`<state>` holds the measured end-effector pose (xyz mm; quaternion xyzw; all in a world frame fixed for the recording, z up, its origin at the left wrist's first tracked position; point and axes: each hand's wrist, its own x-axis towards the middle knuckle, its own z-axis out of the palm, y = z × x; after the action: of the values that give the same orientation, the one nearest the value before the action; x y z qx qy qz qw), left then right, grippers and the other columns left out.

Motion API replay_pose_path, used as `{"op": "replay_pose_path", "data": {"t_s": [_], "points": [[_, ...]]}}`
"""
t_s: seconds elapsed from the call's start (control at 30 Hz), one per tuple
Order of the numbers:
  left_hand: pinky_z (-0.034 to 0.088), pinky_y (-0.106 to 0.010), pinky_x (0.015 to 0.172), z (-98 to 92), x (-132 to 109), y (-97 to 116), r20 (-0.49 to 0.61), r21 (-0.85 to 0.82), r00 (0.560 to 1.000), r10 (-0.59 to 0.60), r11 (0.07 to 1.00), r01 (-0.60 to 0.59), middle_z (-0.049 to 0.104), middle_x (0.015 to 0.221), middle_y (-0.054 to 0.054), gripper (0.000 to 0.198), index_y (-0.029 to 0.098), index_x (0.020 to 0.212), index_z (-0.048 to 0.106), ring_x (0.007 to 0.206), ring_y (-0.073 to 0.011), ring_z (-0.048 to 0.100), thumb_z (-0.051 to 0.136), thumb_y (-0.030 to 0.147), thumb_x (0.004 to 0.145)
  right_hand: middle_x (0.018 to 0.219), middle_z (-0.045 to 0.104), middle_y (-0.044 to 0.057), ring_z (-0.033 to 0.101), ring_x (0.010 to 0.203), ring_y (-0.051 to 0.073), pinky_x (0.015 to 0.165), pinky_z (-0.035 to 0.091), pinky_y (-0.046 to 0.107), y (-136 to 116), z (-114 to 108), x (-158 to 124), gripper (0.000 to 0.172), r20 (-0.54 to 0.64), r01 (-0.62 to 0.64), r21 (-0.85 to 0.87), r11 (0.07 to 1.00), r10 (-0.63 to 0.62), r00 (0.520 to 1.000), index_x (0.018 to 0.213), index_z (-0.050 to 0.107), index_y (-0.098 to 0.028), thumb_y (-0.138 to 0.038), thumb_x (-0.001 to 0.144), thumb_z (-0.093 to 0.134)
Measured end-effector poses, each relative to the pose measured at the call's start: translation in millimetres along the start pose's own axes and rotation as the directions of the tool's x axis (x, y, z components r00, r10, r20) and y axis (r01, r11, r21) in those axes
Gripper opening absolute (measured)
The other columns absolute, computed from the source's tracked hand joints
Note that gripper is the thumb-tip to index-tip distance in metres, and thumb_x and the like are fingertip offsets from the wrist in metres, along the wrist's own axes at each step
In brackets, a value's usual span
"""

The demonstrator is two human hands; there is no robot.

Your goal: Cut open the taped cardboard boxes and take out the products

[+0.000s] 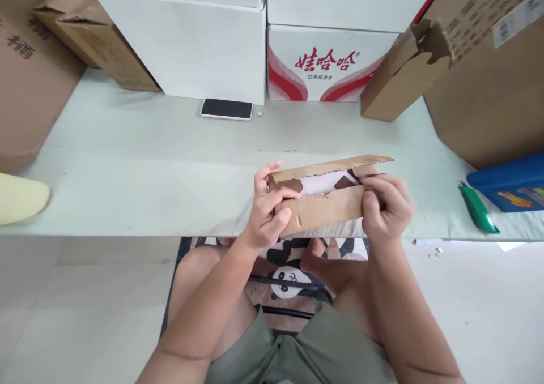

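Observation:
A small brown cardboard box (327,209) is held tilted at the table's front edge, its long flap raised along the far side. White material (317,184) with a dark patch shows inside the opening; what it is I cannot tell. My left hand (270,208) grips the box's left end, thumb on the near face and a finger at the opening. At the right end my right hand (387,205) is closed on the cardboard, thumb in front and fingertips at the opening's corner.
A phone (226,109) lies near stacked white cartons (182,44). An open tall brown box (399,81) stands at the back right. To the right are a green cutter (479,207) and a blue case (510,183). A pale yellow object (21,199) sits at the left edge.

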<state>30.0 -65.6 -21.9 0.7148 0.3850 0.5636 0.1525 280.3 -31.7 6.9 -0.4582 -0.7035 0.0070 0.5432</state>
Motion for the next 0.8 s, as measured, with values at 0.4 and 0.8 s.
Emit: {"op": "replay_pose_path", "data": {"t_s": [0.4, 0.8], "points": [[0.05, -0.054, 0.116, -0.1, 4.2, 2.8, -0.135, 0.018, 0.989, 0.068, 0.998, -0.066, 0.047, 0.142, -0.009, 0.022, 0.027, 0.105, 0.068, 0.137, -0.0298, 0.053, 0.051, 0.04, 0.099, 0.092, 0.073, 0.005, 0.068, 0.085, 0.022, 0.079, 0.055, 0.04, -1.9, 2.5, -0.3, 0.018, -0.022, 0.038, 0.058, 0.998, -0.037, 0.999, 0.094, 0.077, -0.024, -0.018, 0.089, 0.06], [0.059, -0.044, 0.102, -17.9, 36.2, 13.1, -0.018, -0.175, 0.975, -0.223, 0.96, 0.216, 0.076, 0.105, -0.008, 0.031, 0.024, 0.099, 0.073, 0.109, -0.0244, 0.073, 0.059, 0.052, 0.1, 0.09, 0.072, 0.004, 0.068, 0.085, 0.022, 0.079, 0.054, 0.041, -9.4, 4.6, -0.9, 0.02, -0.026, 0.042, 0.094, 0.995, -0.039, 0.999, 0.094, 0.075, -0.025, -0.014, 0.088, 0.059]]}}
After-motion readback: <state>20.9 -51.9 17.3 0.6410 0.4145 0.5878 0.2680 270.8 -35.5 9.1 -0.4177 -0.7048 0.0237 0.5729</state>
